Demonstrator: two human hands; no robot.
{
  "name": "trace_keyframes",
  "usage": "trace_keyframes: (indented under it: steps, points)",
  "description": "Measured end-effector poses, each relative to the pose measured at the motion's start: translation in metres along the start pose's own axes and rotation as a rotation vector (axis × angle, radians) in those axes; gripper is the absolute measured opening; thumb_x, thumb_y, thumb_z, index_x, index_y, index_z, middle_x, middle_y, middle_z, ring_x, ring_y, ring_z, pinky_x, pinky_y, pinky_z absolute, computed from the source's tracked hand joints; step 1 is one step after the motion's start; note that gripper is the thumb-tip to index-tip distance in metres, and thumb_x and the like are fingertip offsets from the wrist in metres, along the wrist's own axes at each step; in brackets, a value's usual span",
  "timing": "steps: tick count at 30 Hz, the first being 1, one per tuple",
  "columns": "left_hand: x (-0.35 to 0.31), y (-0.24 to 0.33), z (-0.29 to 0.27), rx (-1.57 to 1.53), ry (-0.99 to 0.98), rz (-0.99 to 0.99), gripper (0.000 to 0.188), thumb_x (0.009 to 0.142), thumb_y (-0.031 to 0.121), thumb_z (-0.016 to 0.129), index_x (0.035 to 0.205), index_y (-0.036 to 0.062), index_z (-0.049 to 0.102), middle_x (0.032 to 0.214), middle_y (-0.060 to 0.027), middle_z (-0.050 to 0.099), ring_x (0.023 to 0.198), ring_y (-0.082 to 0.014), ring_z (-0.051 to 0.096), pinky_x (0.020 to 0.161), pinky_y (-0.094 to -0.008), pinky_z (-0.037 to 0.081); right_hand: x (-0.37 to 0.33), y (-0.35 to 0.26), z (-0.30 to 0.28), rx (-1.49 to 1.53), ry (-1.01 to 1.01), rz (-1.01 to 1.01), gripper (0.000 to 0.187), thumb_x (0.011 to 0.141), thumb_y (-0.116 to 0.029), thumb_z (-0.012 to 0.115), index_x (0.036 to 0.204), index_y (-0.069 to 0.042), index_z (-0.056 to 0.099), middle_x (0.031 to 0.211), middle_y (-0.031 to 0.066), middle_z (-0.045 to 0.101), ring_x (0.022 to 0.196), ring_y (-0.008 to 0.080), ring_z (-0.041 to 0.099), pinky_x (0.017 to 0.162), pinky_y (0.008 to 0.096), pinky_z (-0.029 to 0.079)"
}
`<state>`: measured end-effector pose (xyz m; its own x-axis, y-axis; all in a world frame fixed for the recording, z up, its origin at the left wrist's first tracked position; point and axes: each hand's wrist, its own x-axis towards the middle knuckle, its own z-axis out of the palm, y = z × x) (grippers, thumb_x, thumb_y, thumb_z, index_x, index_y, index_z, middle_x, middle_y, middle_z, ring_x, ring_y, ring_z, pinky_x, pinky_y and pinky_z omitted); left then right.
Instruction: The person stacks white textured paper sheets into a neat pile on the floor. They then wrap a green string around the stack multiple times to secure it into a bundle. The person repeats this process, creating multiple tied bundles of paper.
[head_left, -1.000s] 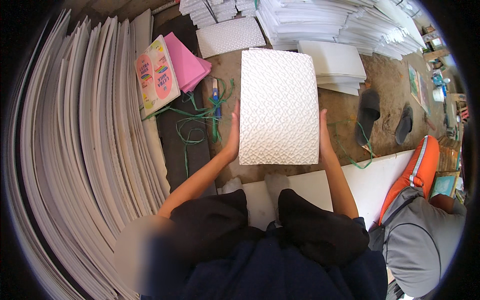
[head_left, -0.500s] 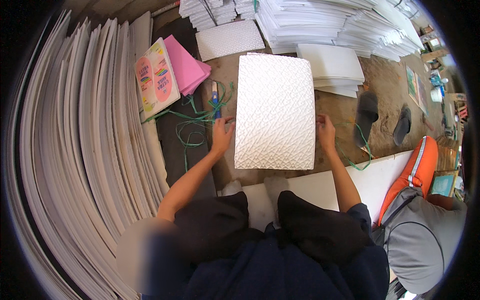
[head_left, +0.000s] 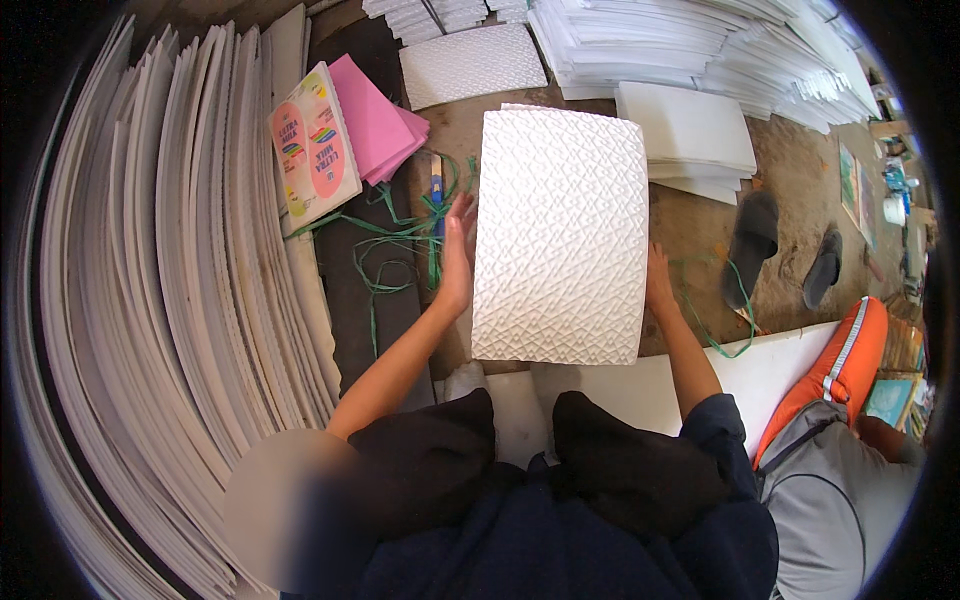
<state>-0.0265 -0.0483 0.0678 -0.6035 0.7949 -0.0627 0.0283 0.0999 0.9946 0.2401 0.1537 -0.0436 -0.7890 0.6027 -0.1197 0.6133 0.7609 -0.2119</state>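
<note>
A stack of white textured foam sheets (head_left: 560, 235) is in front of me, one long side facing each hand. My left hand (head_left: 457, 255) lies along its left side, fingers stretched toward the far end and palm against the edge. At the right side my right hand (head_left: 659, 282) presses on the edge, its fingertips partly hidden by the stack. The stack is held between both hands and seems raised, its near end overlapping a white board (head_left: 620, 385). Beyond my left hand lie green plastic strings (head_left: 385, 240) and a blue cutter knife (head_left: 437, 180).
Tall pale sheets (head_left: 190, 250) line the left. Pink sheets (head_left: 375, 125) and a printed carton sheet (head_left: 315, 145) lean there. White sheet stacks (head_left: 640, 45) stand at the back. Dark sandals (head_left: 750, 245) lie right. A person with an orange sleeve (head_left: 835, 360) is at the lower right.
Both hands have closed in on the stack's sides. The stack now looks larger and nearer to me, its near end farther over the white board.
</note>
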Motion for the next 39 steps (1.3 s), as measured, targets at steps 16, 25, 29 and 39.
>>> trace_keyframes:
  steps: [16,25,29,39]
  points:
    - [0.021,-0.033,-0.098,0.797,-0.380,-0.132,0.022,0.082,0.021,0.047,0.078,0.0008,0.054,0.070,-0.0110,0.057,0.068,-0.0241,0.055,0.063,-0.0310,0.040,0.005,0.033,-0.134,0.738,-0.481,0.403,0.034,0.084,-0.036,0.052,0.069,-0.005,0.053,0.053,-0.0011,0.045,0.047,0.0123,0.044,0.044,0.0257,0.032]
    - [0.049,0.189,-0.115,0.605,-0.243,0.139,0.034,0.088,0.028,0.044,0.072,-0.0010,0.049,0.063,-0.0022,0.045,0.063,-0.0101,0.040,0.061,-0.0270,0.037,0.034,-0.055,-0.342,0.836,-0.234,0.110,0.033,0.087,-0.037,0.047,0.067,-0.010,0.049,0.052,-0.0107,0.027,0.046,0.0016,0.023,0.042,0.0191,0.018]
    - [0.045,0.235,-0.099,0.465,-0.168,0.227,0.034,0.087,0.029,0.046,0.077,-0.0027,0.054,0.065,-0.0030,0.050,0.064,-0.0111,0.043,0.065,-0.0267,0.039,0.049,-0.099,-0.367,0.776,-0.193,-0.012,0.030,0.089,-0.033,0.046,0.070,-0.010,0.045,0.052,-0.0113,0.027,0.043,-0.0008,0.020,0.038,0.0174,0.014]
    - [0.019,0.242,-0.035,0.441,-0.460,0.272,0.028,0.090,0.024,0.042,0.087,0.0009,0.057,0.083,-0.0055,0.056,0.084,-0.0123,0.048,0.081,-0.0266,0.037,0.046,-0.203,-0.323,1.199,-0.306,-0.113,0.035,0.082,-0.002,0.038,0.115,0.001,0.049,0.066,0.0012,0.047,0.049,0.0058,0.041,0.042,0.0203,0.030]
